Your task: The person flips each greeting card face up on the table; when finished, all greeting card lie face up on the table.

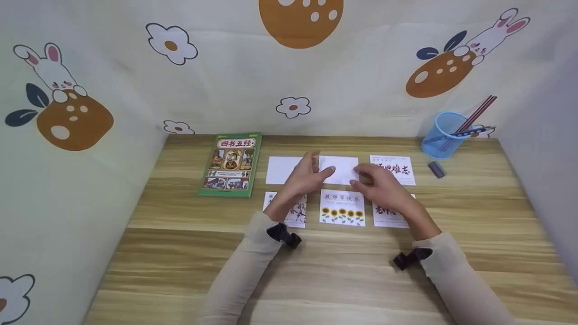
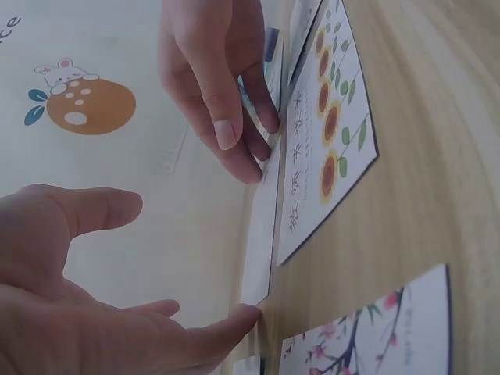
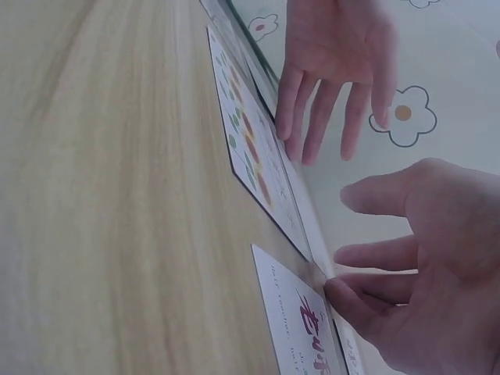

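Six cards lie on the wooden table (image 1: 343, 280) in two rows of three, and both hands are at the middle one of the far row, a blank white card (image 1: 342, 175). The left hand (image 1: 307, 177) is at its left side, thumb spread wide from the fingers and reaching over the card, while in the left wrist view one fingertip comes to the near corner; nothing is gripped. The right hand (image 1: 383, 186) is at the right side, its fingers slightly bent and parted, with tips at the card's right edge; it has no visible grip on it, though whether every tip touches is hard to tell. Left of that card lies another blank card (image 1: 280, 170), partly behind the left hand, and to the right a red-lettered card (image 1: 401, 170), partly covered by the right hand. In the near row, a blossom card (image 1: 299, 215) lies partly under the left arm, a sunflower card (image 1: 342, 210) is in the middle, and a second lettered card (image 1: 387, 217) is partly hidden by the right arm. A green-bordered book (image 1: 231, 168) lies at the left; a blue mesh cup (image 1: 441, 141) with pencils stands at the far right, near a small dark block (image 1: 436, 169).
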Available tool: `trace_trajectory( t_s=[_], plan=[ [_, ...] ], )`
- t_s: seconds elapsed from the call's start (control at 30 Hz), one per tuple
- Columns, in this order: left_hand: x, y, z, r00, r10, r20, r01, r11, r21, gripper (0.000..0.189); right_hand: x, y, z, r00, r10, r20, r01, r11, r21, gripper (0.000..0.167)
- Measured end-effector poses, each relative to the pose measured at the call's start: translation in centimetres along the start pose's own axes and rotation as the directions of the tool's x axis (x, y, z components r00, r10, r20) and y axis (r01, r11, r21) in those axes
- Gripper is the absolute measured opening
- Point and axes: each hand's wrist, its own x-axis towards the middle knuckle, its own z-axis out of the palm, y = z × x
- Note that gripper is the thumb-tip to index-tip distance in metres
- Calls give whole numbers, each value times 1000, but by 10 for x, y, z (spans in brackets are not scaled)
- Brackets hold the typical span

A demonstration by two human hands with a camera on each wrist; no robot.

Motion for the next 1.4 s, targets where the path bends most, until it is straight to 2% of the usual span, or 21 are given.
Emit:
trace_trajectory(
  t_s=[0.2,0.37,0.5,0.7,0.77,0.83,0.9,1.0,1.1,1.17,1.27,1.4],
  plan=[
    [0,1,1,1000,-17,-1,17,997,-76,83,0,0,-1,997,69,-36,-68,997,37,56],
    [2,0,-1,998,-48,-39,42,988,-152,79,0,-1,-2,996,84,-28,-83,996,35,58],
    [4,-1,-3,998,-50,-35,40,971,-236,75,0,-1,-3,996,91,-24,-90,995,38,59],
    [9,-1,0,998,12,-56,-30,943,-331,62,1,-1,-2,998,56,-32,-53,995,89,57],
    [9,-2,3,999,45,-29,-53,926,-374,57,1,-2,-2,998,41,-39,-37,992,120,56],
    [10,-2,6,996,87,28,-68,910,-409,54,1,-5,-1,998,30,-50,-22,986,163,55],
    [9,-3,10,986,131,99,-80,911,-404,53,1,-8,-1,997,26,-72,-11,980,197,55],
    [7,-5,15,965,177,193,-103,934,-343,56,0,-12,-1,995,30,-95,-5,968,252,61],
    [5,-7,19,946,191,261,-117,955,-273,57,0,-15,-2,993,38,-107,-5,954,300,69],
    [4,-8,21,942,186,281,-125,967,-221,57,0,-15,-4,992,46,-117,-5,945,326,74],
    [4,-9,22,954,172,248,-137,979,-151,54,1,-14,-5,987,63,-149,-12,947,321,73],
    [6,-11,20,981,130,141,-121,990,-70,54,1,-11,-6,981,90,-170,-42,963,266,73]
  ],
)
